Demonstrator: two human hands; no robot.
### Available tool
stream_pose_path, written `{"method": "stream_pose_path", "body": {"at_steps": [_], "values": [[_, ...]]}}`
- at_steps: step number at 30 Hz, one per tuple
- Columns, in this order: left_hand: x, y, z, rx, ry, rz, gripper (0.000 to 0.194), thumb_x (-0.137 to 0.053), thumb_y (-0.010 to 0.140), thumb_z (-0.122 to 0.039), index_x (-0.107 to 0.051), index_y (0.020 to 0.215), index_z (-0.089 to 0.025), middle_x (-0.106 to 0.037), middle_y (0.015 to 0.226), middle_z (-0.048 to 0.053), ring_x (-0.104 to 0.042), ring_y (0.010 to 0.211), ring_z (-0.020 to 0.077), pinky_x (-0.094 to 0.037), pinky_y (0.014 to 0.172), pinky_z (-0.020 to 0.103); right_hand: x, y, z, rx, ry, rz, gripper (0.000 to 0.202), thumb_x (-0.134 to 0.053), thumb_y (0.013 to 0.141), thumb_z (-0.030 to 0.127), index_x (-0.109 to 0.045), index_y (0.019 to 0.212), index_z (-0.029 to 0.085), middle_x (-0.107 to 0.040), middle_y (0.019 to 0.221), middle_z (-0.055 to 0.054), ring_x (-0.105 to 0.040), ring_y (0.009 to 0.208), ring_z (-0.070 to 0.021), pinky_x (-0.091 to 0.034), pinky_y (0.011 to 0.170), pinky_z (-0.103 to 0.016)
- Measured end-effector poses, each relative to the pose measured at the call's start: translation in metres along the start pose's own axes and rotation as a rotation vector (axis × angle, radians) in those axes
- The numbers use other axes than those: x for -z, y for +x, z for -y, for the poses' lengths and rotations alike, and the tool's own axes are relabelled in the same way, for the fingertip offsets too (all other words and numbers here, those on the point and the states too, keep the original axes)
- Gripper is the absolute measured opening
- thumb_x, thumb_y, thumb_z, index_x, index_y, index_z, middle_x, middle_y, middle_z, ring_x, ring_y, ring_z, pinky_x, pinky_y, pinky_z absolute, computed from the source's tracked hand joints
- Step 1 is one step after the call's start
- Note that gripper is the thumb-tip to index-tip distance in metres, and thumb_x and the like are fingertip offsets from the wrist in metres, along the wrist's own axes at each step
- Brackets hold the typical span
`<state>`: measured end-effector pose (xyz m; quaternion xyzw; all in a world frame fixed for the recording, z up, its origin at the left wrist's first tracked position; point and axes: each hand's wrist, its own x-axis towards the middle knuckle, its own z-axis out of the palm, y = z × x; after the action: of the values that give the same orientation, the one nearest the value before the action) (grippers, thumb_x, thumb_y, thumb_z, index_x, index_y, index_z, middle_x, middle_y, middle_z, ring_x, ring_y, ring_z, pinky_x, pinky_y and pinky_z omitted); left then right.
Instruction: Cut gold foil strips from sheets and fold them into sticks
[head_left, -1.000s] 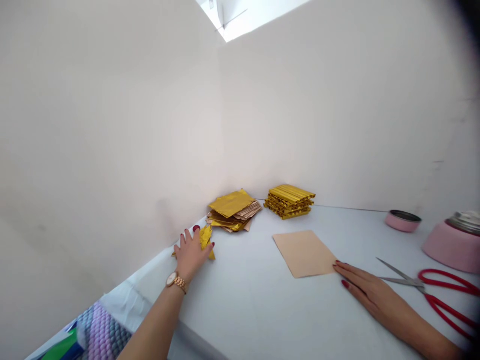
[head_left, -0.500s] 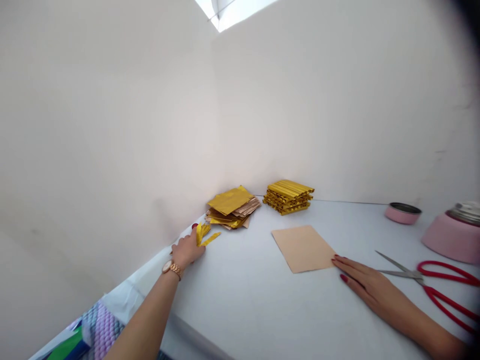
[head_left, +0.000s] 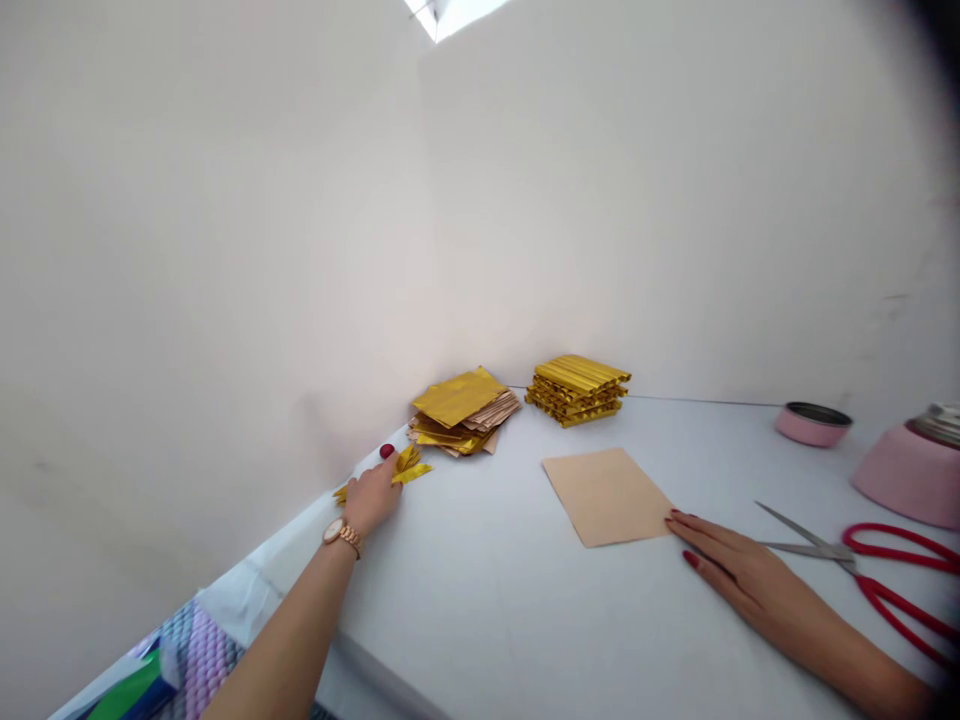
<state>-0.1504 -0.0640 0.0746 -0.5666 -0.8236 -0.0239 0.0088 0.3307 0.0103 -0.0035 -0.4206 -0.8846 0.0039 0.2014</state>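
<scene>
At the table's left edge my left hand [head_left: 373, 497], wearing a watch, is closed around gold paper strips [head_left: 411, 470]. Their ends stick out on both sides of it, and the palm side is hidden. My right hand [head_left: 724, 560] lies flat and open, its fingertips on the right corner of a square tan paper sheet [head_left: 607, 497]. Just right of that hand, scissors [head_left: 840, 553] with red handles lie with blades apart.
A loose stack of gold-and-tan paper sheets [head_left: 461, 400] is at the back left, beside a pile of pleated gold paper [head_left: 577, 388]. A pink lid [head_left: 814, 428] and a pink container [head_left: 904, 472] stand at right. A dark red round object [head_left: 386, 451] sits by the left wall.
My left hand has lowered slightly with the gold strips, toward the table's left edge. My right hand stays on the tan sheet. The view has shifted a little.
</scene>
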Motion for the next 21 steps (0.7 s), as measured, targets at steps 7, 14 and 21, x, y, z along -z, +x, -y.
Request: {"method": "stream_pose_path", "body": {"at_steps": [7,14,21], "values": [[0.0011,-0.0034,-0.0009,-0.028,0.007,-0.042,0.033,-0.052,0.088,-0.028,-0.048,0.118,-0.017,-0.051,0.119,0.009,-0.054,0.101,0.0235,-0.045,0.083,0.045,0.0007,-0.0017,0.0,-0.007,-0.03,0.032,0.044,-0.039,0.088,0.039,-0.052,0.124,0.017,-0.051,0.129,-0.009,-0.05,0.115,-0.026,-0.042,0.095,-0.046],[-0.0004,0.0002,0.0008,-0.075,0.008,-0.049,0.029,-0.051,0.088,-0.028,-0.05,0.116,-0.017,-0.052,0.118,0.008,-0.052,0.103,0.0235,-0.042,0.086,0.045,-0.0015,-0.0021,-0.001,-0.002,0.013,0.015,0.044,-0.041,0.087,0.04,-0.051,0.124,0.019,-0.05,0.13,-0.007,-0.048,0.116,-0.026,-0.041,0.097,-0.046],[-0.0015,0.0013,0.0043,-0.022,0.03,-0.062,0.019,-0.053,0.085,-0.029,-0.058,0.097,-0.015,-0.058,0.105,0.008,-0.051,0.101,0.0235,-0.039,0.086,0.042,0.0042,-0.0012,0.0035,-0.018,0.025,-0.002,0.044,-0.043,0.084,0.042,-0.054,0.122,0.02,-0.054,0.126,-0.006,-0.051,0.114,-0.0273,-0.044,0.094,-0.046]]}}
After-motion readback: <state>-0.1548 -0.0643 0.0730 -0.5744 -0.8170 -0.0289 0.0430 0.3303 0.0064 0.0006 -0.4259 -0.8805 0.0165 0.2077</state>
